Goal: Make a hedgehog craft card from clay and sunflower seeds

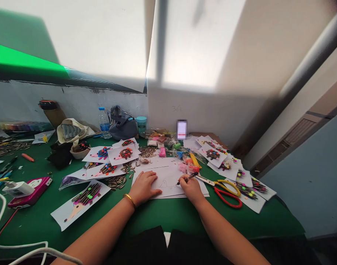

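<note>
My right hand (191,187) grips a dark pen (190,177), its tip at the white paper (172,173) in front of me. On that sheet is a thin outline drawing (167,184) of an animal-like shape. My left hand (144,187) lies flat on the paper's left part, fingers stretched out, a gold bangle (129,200) at the wrist. Scissors (226,189) with red and yellow handles lie just right of my right hand. Left of my left hand are loose sunflower seeds (117,182) and a hedgehog picture (84,200) with seed spines and coloured dots.
More hedgehog cards (212,154) overlap at the right, others (124,152) at the left. Bagged coloured clay (185,166) sits behind the paper. A phone (181,129) leans on the wall. A pink power strip (30,192) with a white cable stands at left, and a water bottle (103,123) behind.
</note>
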A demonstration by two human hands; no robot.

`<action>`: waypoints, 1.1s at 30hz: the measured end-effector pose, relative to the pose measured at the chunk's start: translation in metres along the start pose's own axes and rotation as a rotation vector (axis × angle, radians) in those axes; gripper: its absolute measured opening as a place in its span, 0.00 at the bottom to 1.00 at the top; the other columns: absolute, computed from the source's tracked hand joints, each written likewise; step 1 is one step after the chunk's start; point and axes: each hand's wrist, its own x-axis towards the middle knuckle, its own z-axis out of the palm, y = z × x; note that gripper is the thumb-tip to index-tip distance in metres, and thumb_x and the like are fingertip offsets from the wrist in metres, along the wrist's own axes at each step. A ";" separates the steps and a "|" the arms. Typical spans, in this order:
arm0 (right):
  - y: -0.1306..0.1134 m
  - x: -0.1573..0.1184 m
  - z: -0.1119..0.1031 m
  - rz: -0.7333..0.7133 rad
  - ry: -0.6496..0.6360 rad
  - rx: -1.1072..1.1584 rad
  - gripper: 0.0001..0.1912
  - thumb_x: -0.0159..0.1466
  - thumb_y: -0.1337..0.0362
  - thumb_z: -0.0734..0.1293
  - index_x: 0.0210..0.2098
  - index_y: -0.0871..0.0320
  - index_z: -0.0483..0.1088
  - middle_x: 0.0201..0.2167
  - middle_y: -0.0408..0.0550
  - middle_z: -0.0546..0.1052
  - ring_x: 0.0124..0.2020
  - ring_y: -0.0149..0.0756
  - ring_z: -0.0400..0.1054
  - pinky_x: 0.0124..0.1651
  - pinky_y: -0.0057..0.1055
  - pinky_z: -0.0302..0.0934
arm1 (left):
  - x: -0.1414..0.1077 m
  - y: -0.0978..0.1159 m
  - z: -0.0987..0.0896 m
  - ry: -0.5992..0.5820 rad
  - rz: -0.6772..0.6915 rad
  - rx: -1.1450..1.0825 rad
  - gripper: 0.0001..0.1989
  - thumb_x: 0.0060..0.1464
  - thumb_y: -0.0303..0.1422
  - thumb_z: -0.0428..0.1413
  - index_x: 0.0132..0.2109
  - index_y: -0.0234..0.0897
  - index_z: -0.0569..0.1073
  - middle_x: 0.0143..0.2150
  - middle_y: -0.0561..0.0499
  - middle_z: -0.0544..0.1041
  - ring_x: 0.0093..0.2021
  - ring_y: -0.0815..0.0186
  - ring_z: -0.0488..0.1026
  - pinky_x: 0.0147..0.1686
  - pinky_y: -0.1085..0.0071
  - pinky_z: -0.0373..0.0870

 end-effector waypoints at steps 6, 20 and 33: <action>0.000 0.000 0.000 -0.009 -0.003 -0.003 0.13 0.58 0.61 0.58 0.26 0.56 0.72 0.28 0.43 0.78 0.33 0.37 0.72 0.34 0.27 0.58 | 0.000 0.000 0.001 0.002 0.000 0.002 0.31 0.44 0.50 0.63 0.53 0.40 0.74 0.60 0.43 0.71 0.61 0.50 0.64 0.65 0.49 0.50; 0.002 0.002 -0.003 0.032 0.048 -0.013 0.13 0.58 0.61 0.57 0.26 0.55 0.72 0.28 0.43 0.78 0.33 0.37 0.72 0.34 0.26 0.58 | -0.001 -0.001 0.001 -0.005 0.001 0.014 0.31 0.45 0.51 0.63 0.54 0.41 0.74 0.60 0.43 0.70 0.62 0.50 0.64 0.65 0.48 0.50; 0.007 0.006 -0.007 0.026 0.050 -0.042 0.13 0.59 0.61 0.58 0.28 0.55 0.73 0.30 0.43 0.79 0.35 0.37 0.72 0.33 0.26 0.58 | 0.000 -0.001 0.001 -0.012 -0.004 0.003 0.31 0.45 0.51 0.63 0.54 0.41 0.74 0.60 0.44 0.70 0.62 0.50 0.63 0.66 0.49 0.48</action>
